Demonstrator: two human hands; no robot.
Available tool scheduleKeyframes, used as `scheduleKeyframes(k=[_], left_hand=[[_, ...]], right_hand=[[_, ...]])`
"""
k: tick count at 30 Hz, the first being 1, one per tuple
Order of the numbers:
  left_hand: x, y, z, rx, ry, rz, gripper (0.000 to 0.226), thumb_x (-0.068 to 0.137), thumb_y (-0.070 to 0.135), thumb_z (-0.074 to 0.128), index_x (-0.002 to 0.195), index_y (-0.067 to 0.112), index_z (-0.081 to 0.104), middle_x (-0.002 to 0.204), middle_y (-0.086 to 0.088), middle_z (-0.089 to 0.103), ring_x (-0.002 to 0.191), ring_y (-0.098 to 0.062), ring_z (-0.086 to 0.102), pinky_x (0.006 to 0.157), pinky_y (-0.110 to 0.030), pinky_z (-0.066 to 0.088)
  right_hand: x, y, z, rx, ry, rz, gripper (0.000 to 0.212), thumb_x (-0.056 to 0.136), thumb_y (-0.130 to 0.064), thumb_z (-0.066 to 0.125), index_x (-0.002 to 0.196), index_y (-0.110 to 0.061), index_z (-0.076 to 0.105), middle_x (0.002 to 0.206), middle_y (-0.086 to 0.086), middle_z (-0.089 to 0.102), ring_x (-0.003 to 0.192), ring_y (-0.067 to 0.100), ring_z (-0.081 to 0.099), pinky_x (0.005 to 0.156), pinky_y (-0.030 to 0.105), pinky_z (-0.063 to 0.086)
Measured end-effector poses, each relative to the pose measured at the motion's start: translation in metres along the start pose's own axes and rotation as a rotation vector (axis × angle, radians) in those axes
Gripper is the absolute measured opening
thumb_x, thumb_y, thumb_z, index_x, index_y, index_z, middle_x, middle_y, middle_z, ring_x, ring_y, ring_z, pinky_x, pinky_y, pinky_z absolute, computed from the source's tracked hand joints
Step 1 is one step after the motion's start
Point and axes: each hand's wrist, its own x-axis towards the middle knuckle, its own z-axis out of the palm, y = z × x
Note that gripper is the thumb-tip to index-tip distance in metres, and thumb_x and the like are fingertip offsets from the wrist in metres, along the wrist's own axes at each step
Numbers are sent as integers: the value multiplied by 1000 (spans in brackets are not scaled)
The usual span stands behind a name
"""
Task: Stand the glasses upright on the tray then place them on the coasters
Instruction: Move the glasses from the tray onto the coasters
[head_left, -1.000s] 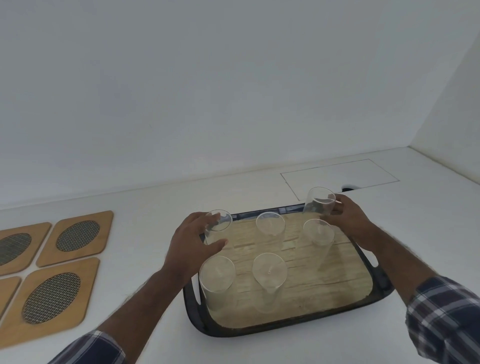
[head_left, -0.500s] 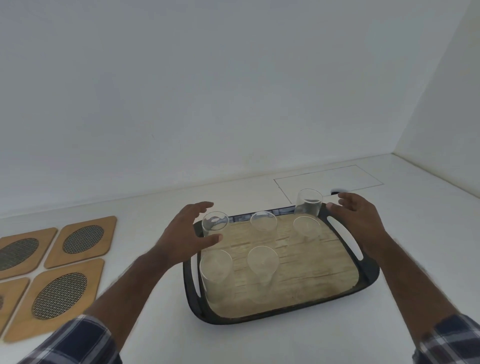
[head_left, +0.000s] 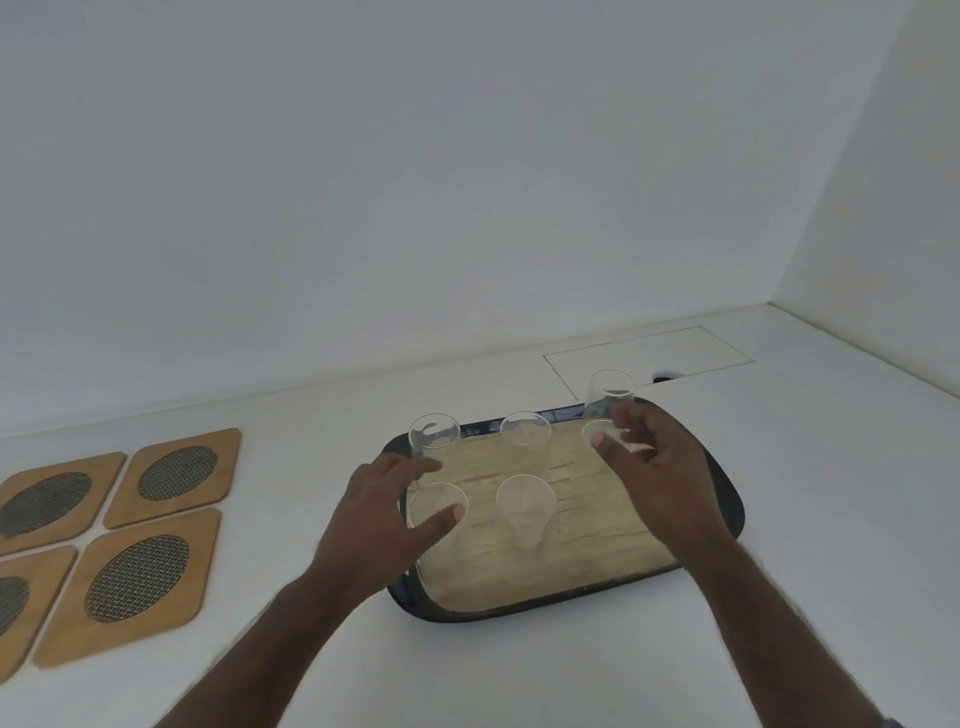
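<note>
Several clear glasses stand upright on a dark tray (head_left: 729, 512) with a wood-look floor. My left hand (head_left: 379, 525) hovers at the tray's left side, its thumb and fingers spread around the front-left glass (head_left: 437, 505). Just behind it stands the back-left glass (head_left: 434, 431). Over the tray's right part, my right hand (head_left: 657, 478) has its fingers apart, and its thumb is next to a glass (head_left: 596, 432) that it partly hides. The back-right glass (head_left: 611, 392) stands behind those fingers. Two more glasses (head_left: 524, 428) (head_left: 524, 503) stand in the middle.
Wooden coasters with dark mesh ovals lie in a group on the white counter at the left (head_left: 176, 473) (head_left: 137, 577) (head_left: 47, 496). A white wall runs behind. A flush rectangular panel (head_left: 649, 358) with a small hole is set in the counter behind the tray.
Both hands let go of the back glasses and opened. My left hand dropped back to the front-left glass; my right hand swung left over the tray's right side.
</note>
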Motion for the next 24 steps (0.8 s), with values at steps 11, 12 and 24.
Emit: scheduleKeyframes(k=[11,12,24], left_hand=[[-4,16,13,125,-156,-67,82,65,66,74,135,41,38,128,16,45,115,-6,52,91,-32,50],[-5,16,13,143,-177,-68,82,66,64,74,136,42,37,128,15,45,115,-9,53,91,-35,51],[-25,14,-11,19,-29,-91,69,61,58,82,117,42,44,111,24,50,98,15,48,76,-10,38]], right_hand=[[-44,-3,55,-354,-350,-33,85,72,-62,69,141,-27,34,134,-5,42,122,14,48,96,34,46],[-45,-2,58,-378,-357,-19,86,73,-62,69,142,-27,32,136,-4,42,124,17,48,96,35,46],[-49,1,69,-476,-387,35,76,75,-52,71,135,-25,32,127,0,51,112,23,56,83,32,45]])
